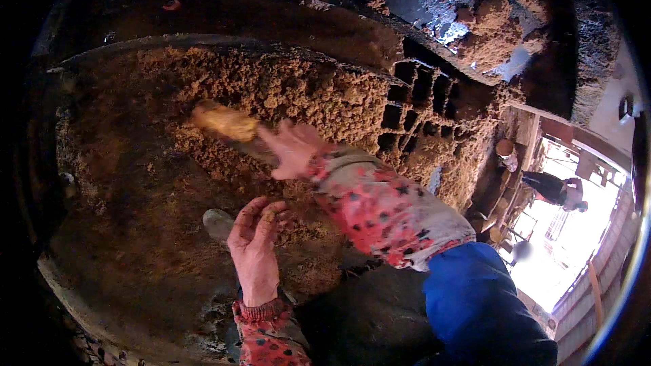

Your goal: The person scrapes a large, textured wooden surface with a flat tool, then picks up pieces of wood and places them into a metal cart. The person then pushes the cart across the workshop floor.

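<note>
1 blurred yellow tool (227, 123) gripped in right hand (295, 150), arm stretched toward pan's (178, 41) far rim, left hand (260, 244) held nearer, fingers loosely curled, apart

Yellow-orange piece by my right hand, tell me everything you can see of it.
The yellow-orange piece looks oblong and slants, its right end lower and close to the right hand. Crumbly brown material shows around it. Motion blur smears its outline, so its material, any separate parts and whether the hand grips it cannot be told.
</note>
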A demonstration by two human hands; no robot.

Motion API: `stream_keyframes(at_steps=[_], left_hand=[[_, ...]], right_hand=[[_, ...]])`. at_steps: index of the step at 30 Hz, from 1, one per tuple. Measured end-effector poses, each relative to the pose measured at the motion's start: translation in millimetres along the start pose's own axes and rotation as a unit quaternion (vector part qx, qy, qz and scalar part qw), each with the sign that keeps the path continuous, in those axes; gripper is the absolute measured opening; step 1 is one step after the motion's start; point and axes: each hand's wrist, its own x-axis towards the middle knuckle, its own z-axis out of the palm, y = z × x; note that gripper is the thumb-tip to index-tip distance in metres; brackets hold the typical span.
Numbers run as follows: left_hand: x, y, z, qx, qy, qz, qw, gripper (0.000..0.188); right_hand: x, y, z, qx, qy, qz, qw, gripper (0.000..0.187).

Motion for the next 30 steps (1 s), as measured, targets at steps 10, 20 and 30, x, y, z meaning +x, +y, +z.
stream_keyframes(at_steps=[10, 20, 30], left_hand=[[12.4, -6.2, 5.7, 0.078, -0.021, 0.0, 0.997, 0.04], [-29.9, -32.4, 27.6, 0.213, -0.027, -0.014, 0.977, 0.044], [-97.1, 0.3, -13.9, 0.211, -0.153, -0.029, 0.965, 0.033]], right_hand=[[-246.8, 178.3, -14.8, 0.056, -0.093, 0.442, 0.89, 0.1], [-412.5, 150.6, -22.1, 0.151, -0.019, 0.421, 0.894, 0.101], [-463.1, 102.3, 4.3, 0.186, 0.097, 0.401, 0.892, 0.099]])
